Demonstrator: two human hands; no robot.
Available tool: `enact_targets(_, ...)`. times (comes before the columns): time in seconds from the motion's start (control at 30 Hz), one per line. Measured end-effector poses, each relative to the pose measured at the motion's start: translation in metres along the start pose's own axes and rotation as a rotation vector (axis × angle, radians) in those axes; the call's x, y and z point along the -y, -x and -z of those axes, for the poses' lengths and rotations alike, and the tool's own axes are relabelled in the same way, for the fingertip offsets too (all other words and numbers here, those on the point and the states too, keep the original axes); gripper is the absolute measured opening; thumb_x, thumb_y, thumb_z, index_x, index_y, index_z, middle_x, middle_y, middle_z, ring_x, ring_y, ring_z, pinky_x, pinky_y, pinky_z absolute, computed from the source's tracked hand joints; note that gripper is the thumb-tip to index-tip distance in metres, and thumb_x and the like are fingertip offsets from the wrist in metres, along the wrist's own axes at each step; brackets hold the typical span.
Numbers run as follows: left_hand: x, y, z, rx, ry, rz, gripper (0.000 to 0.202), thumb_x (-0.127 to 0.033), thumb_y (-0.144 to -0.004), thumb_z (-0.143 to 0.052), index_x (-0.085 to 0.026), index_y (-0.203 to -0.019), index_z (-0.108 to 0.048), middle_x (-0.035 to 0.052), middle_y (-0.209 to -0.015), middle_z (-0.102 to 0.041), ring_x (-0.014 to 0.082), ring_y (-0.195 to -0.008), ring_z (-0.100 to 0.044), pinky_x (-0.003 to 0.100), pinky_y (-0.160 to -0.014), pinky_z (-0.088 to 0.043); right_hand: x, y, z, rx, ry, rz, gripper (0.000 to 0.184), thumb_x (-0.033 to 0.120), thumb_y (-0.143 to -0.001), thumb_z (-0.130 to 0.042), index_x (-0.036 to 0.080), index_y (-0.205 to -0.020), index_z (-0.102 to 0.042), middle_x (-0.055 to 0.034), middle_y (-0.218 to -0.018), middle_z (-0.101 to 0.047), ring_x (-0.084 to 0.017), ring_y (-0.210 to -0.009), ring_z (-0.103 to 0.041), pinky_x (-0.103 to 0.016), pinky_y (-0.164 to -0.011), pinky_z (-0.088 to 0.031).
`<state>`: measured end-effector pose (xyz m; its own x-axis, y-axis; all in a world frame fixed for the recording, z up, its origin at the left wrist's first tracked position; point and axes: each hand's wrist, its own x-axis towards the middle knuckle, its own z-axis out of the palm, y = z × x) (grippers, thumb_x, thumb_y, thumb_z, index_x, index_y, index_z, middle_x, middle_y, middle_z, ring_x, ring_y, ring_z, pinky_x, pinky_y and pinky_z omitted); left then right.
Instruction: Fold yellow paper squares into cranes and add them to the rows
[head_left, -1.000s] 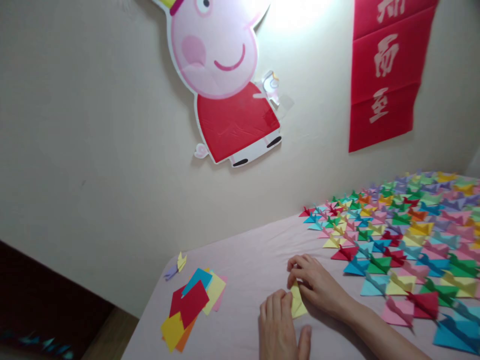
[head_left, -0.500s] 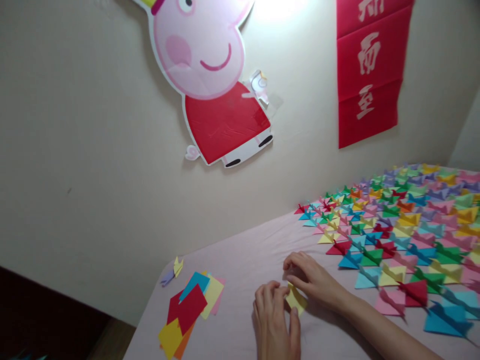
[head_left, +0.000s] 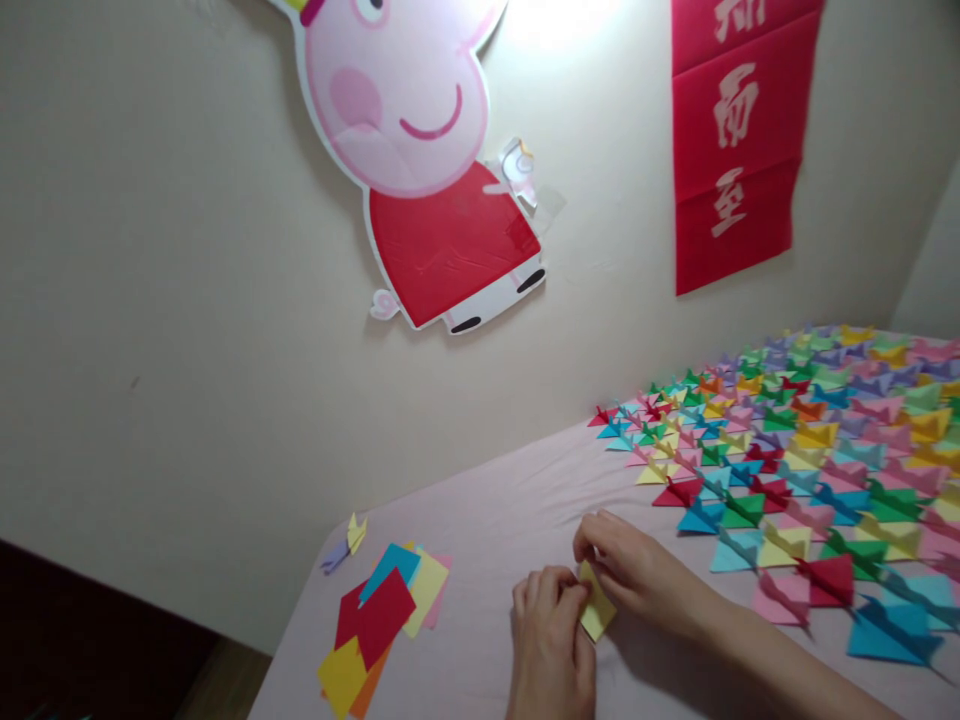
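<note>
A small piece of yellow origami paper [head_left: 598,608], partly folded, lies on the pink sheet between my two hands. My left hand [head_left: 551,625] has curled fingers gripping its left edge. At the upper end of the paper, the bent fingers and thumb of my right hand [head_left: 616,556] are closed on it; the fingertips are partly hidden. Both hands rest low over the sheet, and the lower corner of the paper shows between them.
Rows of folded paper cranes [head_left: 814,500] cover the right side of the bed sheet [head_left: 480,530]. Loose coloured paper squares [head_left: 384,618] lie in a pile at left, near two small folded pieces [head_left: 349,545]. A pig cutout [head_left: 450,250] and red banner [head_left: 735,150] hang on the wall.
My right hand has moved slightly right and down along the paper. My left hand's fingers have drawn in closer, and the paper looks narrower and more upright.
</note>
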<state>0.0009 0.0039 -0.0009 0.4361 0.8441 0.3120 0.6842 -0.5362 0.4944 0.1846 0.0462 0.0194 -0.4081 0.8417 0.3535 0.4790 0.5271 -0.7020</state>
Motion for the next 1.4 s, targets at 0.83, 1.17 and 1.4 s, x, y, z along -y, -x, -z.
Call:
enact_targets(0.83, -0.004, 0.003, -0.002, 0.018, -0.028, 0.020, 0.045, -0.001, -0.079, -0.042, -0.023, -0.113, -0.061, 0.0073, -0.106, -0.059, 0.0233, -0.101, -0.053, 0.042, -0.093, -0.042, 0.012, 0.026, 0.006, 0.234, 0.067, 0.033, 0.016, 0.006, -0.081, -0.056, 0.021, -0.085, -0.061, -0.0054, -0.098, -0.062, -0.022, -0.094, -0.054, -0.038, -0.085, -0.043)
enact_targets(1.17, -0.007, 0.004, -0.002, -0.021, -0.139, 0.006, 0.044, -0.004, -0.075, -0.048, -0.024, -0.110, -0.063, 0.0057, -0.105, -0.060, 0.0228, -0.100, -0.053, 0.041, -0.093, -0.040, -0.003, 0.024, -0.007, 0.184, 0.094, 0.069, 0.015, 0.016, -0.093, -0.054, 0.020, -0.081, -0.063, -0.0045, -0.092, -0.065, -0.020, -0.088, -0.056, -0.035, -0.083, -0.042)
enact_targets(1.4, -0.007, 0.004, -0.002, 0.000, -0.096, 0.026, 0.045, -0.008, -0.073, -0.053, -0.025, -0.113, -0.064, 0.0067, -0.107, -0.061, 0.0256, -0.102, -0.051, 0.044, -0.095, -0.038, -0.003, 0.024, -0.006, 0.162, 0.033, 0.053, 0.019, 0.026, -0.099, -0.046, 0.021, -0.087, -0.060, -0.0057, -0.090, -0.064, -0.021, -0.086, -0.056, -0.036, -0.083, -0.044)
